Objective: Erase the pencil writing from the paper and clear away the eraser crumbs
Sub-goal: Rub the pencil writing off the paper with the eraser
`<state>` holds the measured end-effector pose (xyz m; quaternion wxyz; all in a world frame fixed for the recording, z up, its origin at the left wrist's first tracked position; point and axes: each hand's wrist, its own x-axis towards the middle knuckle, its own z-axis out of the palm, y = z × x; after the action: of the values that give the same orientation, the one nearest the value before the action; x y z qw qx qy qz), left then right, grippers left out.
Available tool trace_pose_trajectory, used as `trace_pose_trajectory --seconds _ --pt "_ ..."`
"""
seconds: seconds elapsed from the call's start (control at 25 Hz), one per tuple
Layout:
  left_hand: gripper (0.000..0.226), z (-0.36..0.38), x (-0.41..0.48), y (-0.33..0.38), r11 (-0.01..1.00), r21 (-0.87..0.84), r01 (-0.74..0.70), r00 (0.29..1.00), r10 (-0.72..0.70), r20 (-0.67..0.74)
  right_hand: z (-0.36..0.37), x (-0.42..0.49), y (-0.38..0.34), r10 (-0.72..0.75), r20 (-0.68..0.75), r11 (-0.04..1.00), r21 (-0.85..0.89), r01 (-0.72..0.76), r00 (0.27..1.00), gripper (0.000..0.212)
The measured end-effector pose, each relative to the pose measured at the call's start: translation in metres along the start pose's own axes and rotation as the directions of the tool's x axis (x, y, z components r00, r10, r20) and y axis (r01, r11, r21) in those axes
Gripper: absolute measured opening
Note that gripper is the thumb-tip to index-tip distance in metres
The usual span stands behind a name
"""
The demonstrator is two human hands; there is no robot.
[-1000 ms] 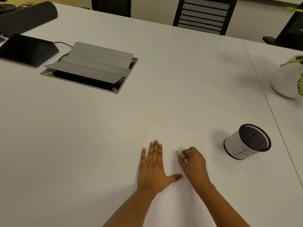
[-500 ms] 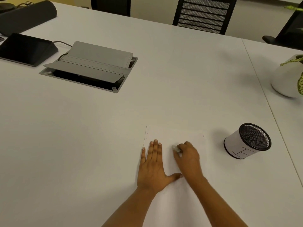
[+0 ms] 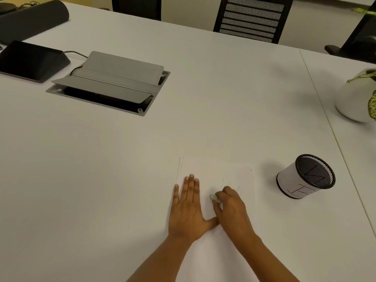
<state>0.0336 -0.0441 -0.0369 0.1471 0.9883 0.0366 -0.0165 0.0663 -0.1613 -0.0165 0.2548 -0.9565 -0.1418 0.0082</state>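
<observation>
The paper (image 3: 213, 171) lies on the white worktop (image 3: 203, 123) right in front of you, its near end running out of the bottom of the view between your forearms. Faint pencil marks (image 3: 234, 184) show on its far right part, too pale to read. The eraser (image 3: 213, 197), a small pale piece, sits pressed to the sheet near its middle, just left of those marks.

Your right hand (image 3: 232, 210) holds the eraser, fingers curled round it so that only its tip sticks out toward the left. Your left hand (image 3: 187, 208) lies flat and spread on the left part of the sheet, fingers straight and pointing away from you, with the thumb stretched out to the right until it touches the right hand. Any crumbs are too small to make out.

To the right of the paper, apart from it, stands a black mesh cup (image 3: 305, 176) wrapped in a white label. Farther right, past a seam in the worktop, is a white plant pot (image 3: 352, 98) with green leaves. Well off to the far left is a grey cable box (image 3: 114, 82) with its flap raised, then a dark wedge-shaped screen (image 3: 30, 60) and a dark cylinder (image 3: 32, 17). A black mesh-backed chair (image 3: 252, 19) stands at the far edge.
</observation>
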Motion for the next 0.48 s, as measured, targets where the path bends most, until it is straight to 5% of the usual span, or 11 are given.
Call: trace_pose_trajectory --seconds 0.48 --pt "0.12 0.006 0.002 -0.003 1.0 -0.01 0.004 1.0 -0.004 0.003 -0.013 0.043 0.003 0.15 -0.111 0.989 0.027 -0.148 0.982 0.026"
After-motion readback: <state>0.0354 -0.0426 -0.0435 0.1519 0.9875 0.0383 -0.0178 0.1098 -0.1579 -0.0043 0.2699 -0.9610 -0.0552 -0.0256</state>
